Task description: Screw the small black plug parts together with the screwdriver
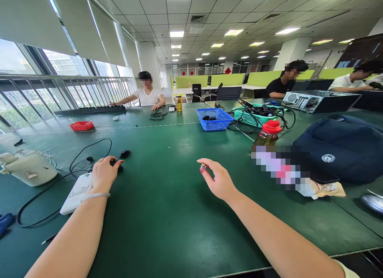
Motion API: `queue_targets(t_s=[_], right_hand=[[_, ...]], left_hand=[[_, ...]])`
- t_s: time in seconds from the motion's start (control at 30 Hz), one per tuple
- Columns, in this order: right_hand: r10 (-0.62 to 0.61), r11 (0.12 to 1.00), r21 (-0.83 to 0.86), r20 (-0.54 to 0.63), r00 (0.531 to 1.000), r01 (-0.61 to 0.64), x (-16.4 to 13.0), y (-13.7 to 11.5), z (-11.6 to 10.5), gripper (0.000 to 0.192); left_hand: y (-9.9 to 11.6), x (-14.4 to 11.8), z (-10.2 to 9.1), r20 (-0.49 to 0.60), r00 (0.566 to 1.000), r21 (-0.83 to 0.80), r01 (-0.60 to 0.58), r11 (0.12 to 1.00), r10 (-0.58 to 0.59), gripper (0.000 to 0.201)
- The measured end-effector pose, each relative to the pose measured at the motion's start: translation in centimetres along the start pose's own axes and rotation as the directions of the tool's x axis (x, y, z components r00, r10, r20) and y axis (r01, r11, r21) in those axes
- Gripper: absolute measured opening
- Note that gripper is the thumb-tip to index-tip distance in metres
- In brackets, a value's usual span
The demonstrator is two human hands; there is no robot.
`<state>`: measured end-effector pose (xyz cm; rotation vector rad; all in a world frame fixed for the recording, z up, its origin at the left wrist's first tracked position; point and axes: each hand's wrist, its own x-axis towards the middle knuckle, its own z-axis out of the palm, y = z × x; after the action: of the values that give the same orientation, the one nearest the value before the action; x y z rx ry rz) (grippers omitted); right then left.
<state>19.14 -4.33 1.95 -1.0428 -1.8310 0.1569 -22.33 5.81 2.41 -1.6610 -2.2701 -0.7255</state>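
Note:
My left hand (103, 173) rests on the green table (167, 214), its fingers closed around a small black part (115, 163). A second small black part (125, 153) lies just beyond it. My right hand (217, 178) hovers above the table's middle and pinches a tiny dark piece (204, 166) between thumb and forefinger. A white flat box (77, 193) lies under my left wrist, with a black cable (74, 162) looping around it.
A cream-coloured pot (28, 166) stands at the left. A blue basket (214, 119), a teal basket (254, 116) with cables, a red-capped bottle (267, 136) and a navy bag (341, 148) sit to the right. A red tray (81, 126) lies far left. Other people sit at the far side.

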Motion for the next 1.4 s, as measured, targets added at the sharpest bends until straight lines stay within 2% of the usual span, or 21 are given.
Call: queue_targets(t_s=[0.13,0.27,0.4,0.5,0.73,1.07,1.4], right_hand=[[0.007,1.000,-0.003,0.008,1.000,-0.007,-0.1,0.1,0.0,0.027],[0.015,1.000,0.000,0.014,1.000,-0.015,-0.1,0.1,-0.1,0.027],[0.015,1.000,0.000,0.017,1.000,-0.015,0.0,0.0,-0.2,0.027],[0.017,1.000,-0.007,0.024,1.000,-0.017,0.0,0.0,-0.3,0.026],[0.008,1.000,-0.016,0.028,1.000,-0.008,0.1,0.1,-0.3,0.027],[0.018,1.000,-0.002,0.021,1.000,-0.018,0.0,-0.1,-0.3,0.027],[0.006,1.000,-0.004,0.019,1.000,-0.006,0.0,0.1,-0.3,0.027]], left_hand=[[-0.3,0.1,-0.4,-0.042,0.999,-0.107,0.028,0.994,-0.033,0.035],[-0.8,0.3,-0.4,-0.023,0.998,-0.198,0.058,0.979,-0.064,0.027],[-1.0,0.4,-0.4,-0.002,0.997,-0.236,0.080,0.969,-0.082,0.037],[-1.0,0.3,-0.5,0.049,0.998,-0.202,0.043,0.978,-0.033,0.044],[-0.7,0.3,-0.6,0.124,0.989,-0.089,-0.072,0.993,0.082,0.042],[-1.0,0.5,-0.2,0.204,0.970,-0.040,-0.129,0.991,0.134,0.046],[-1.5,0.6,0.2,0.200,0.966,0.001,-0.170,0.986,0.166,0.049]])
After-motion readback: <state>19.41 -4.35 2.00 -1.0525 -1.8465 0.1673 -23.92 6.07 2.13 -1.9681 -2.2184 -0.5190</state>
